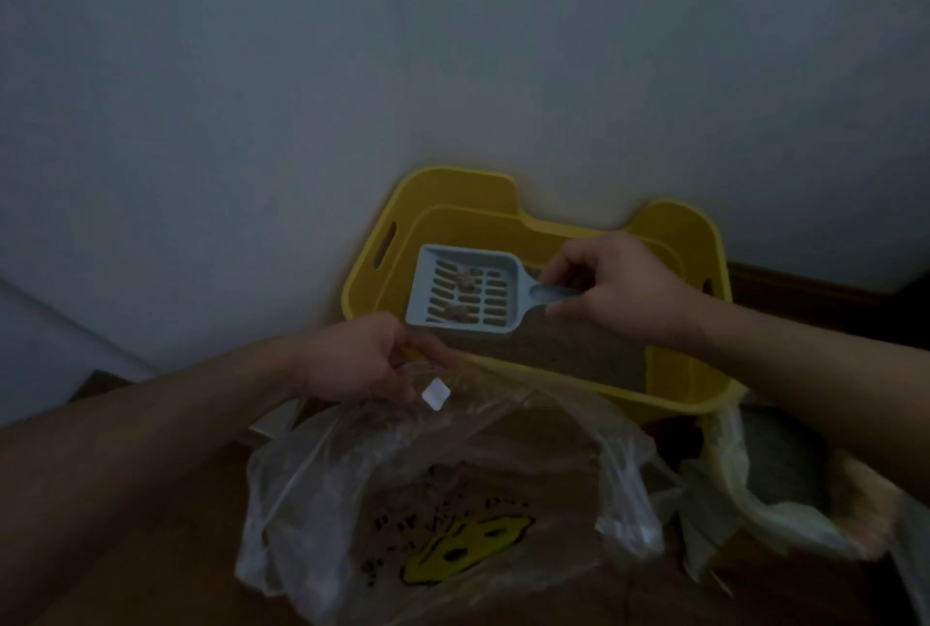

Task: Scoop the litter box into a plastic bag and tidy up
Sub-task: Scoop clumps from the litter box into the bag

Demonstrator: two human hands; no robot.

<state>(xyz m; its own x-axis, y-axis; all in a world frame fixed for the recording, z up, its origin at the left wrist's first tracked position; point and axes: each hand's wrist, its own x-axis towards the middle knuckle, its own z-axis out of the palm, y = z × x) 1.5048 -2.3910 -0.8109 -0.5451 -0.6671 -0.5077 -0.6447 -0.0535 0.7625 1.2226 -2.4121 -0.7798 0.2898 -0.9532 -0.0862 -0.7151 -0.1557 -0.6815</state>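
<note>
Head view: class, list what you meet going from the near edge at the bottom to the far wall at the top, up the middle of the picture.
In order: plastic bag → left hand gripping its rim → scoop → back rim of the litter box → wall.

This is a dim corner of a home. Under the right hand a yellow litter box of grey litter sits against a plain pale wall. To that hand's right a dark wooden skirting board runs along the wall's foot.
</note>
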